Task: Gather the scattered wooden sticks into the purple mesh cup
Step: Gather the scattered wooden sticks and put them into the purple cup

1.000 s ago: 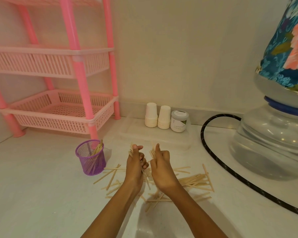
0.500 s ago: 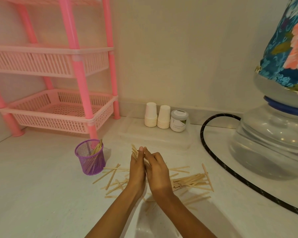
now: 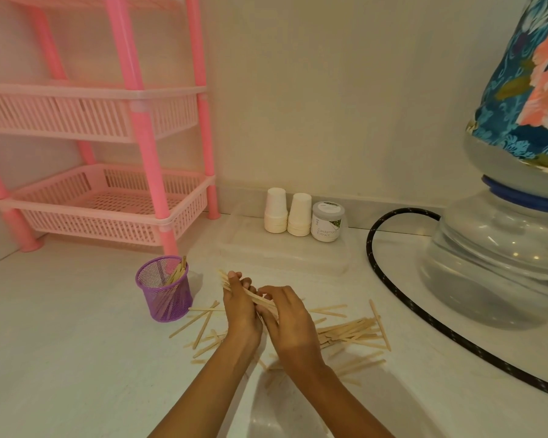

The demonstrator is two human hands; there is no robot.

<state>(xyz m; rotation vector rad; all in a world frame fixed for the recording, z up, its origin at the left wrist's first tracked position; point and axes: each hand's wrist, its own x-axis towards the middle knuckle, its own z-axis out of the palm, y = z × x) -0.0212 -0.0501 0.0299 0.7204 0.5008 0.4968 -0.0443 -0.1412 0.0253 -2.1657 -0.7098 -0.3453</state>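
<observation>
Got my left hand (image 3: 239, 311) and right hand (image 3: 293, 324) in a curled grip round a bundle of sticks (image 3: 257, 300), just right of the purple mesh cup (image 3: 165, 292). Best bet imo: square up the ends, then drop them in upright. Loose sticks (image 3: 351, 333) litter the counter (image 3: 76, 358).

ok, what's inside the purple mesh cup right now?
A few wooden sticks lean against the right side of the purple mesh cup, tips poking above its rim. The mesh blurs their lower ends and the cup floor; no exact count.
</observation>
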